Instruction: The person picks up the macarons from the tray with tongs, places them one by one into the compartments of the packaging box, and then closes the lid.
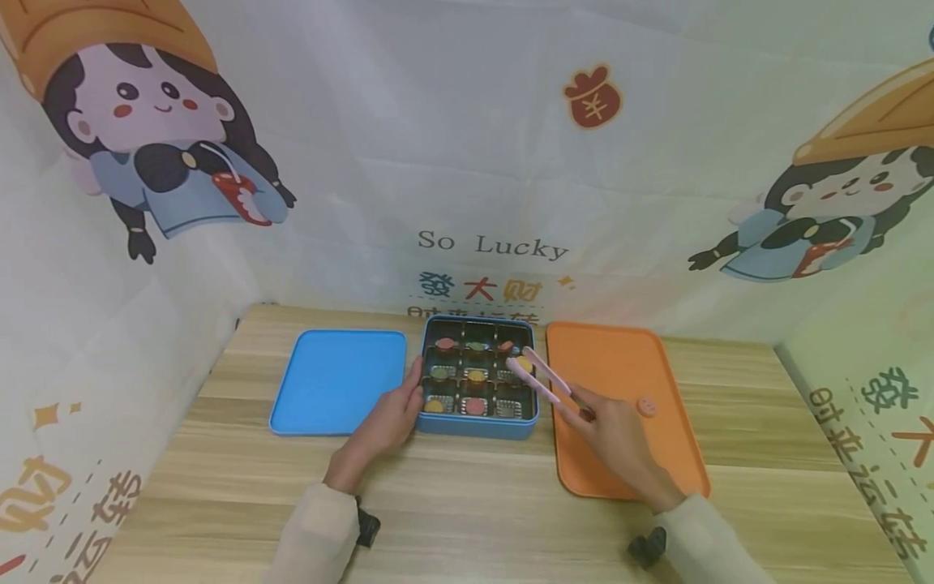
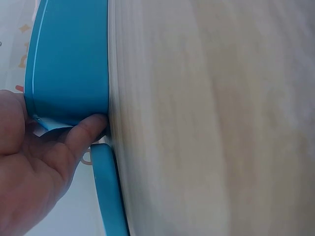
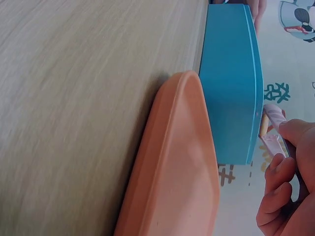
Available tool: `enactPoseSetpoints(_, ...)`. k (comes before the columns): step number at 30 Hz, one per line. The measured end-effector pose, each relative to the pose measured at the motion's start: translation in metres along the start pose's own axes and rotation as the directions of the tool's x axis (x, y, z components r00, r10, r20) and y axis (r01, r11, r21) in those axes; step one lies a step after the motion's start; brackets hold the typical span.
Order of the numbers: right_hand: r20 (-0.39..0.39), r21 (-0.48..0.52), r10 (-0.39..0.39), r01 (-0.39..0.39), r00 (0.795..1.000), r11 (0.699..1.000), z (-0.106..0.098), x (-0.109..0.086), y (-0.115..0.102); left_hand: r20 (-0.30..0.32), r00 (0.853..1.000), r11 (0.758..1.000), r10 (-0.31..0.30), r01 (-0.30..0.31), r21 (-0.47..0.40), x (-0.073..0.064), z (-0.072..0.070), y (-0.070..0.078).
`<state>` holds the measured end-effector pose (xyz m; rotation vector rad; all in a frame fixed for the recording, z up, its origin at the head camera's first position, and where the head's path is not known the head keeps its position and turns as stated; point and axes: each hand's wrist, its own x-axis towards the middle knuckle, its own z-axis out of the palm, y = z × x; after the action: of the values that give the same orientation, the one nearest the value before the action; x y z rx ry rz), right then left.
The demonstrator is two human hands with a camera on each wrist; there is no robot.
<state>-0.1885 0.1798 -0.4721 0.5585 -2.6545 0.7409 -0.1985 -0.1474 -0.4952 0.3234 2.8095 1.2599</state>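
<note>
A blue box (image 1: 477, 427), split into several dark compartments, stands at the middle of the table. Round pink, green and yellow pieces like small cookies lie in most compartments. With its fingers along the box's left wall, my left hand (image 1: 390, 418) touches the box; the left wrist view shows one fingertip low against the wall. My right hand (image 1: 611, 430) grips pale pink tongs (image 1: 547, 386). Between the tong tips is a round yellow piece (image 1: 524, 364), over the box's right side. A clear insert shows in the front right compartment (image 1: 508, 408), with no piece in it.
On the left lies a blue lid (image 1: 339, 381), close to the box. An orange tray (image 1: 613, 474) sits to the right, bearing one round pink piece (image 1: 646, 406). Behind the table hangs a printed white cloth (image 1: 467, 162).
</note>
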Motion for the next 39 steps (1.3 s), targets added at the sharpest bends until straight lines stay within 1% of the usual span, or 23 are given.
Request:
enactPoseSetpoints(5, 0.006, -0.002, -0.009, 0.009, 1.000, 1.000, 0.0061, 0.0025, -0.0016, 0.006, 1.000, 1.000, -0.011, 0.011, 0.003, 0.0005, -0.0005, 0.0006)
enactPoseSetpoints(13, 0.022, 0.000, 0.007, -0.007, 1.000, 1.000, 0.0105, 0.0027, -0.0025, 0.005, 1.000, 1.000, -0.013, 0.013, 0.009, 0.0012, -0.0003, 0.0002)
enactPoseSetpoints(20, 0.026, -0.007, 0.026, -0.026, 0.999, 1.000, 0.0102, 0.0026, -0.0032, 0.003, 1.000, 1.000, -0.004, 0.003, 0.013, 0.0015, -0.0001, 0.0005)
enactPoseSetpoints(26, 0.032, -0.006, 0.028, -0.028, 0.999, 1.000, 0.0099, 0.0034, -0.0036, 0.005, 1.000, 1.000, 0.003, -0.003, 0.012, 0.0015, -0.0001, 0.0003)
enactPoseSetpoints(33, 0.039, -0.006, 0.023, -0.023, 0.999, 1.000, 0.0098, 0.0040, -0.0042, 0.006, 1.000, 1.000, -0.014, 0.014, 0.008, 0.0016, 0.0000, 0.0001)
enactPoseSetpoints(39, 0.040, 0.007, 0.025, -0.025, 0.999, 1.000, 0.0095, 0.0023, -0.0033, 0.003, 1.000, 1.000, -0.007, 0.007, 0.009, 0.0010, 0.0001, -0.0006)
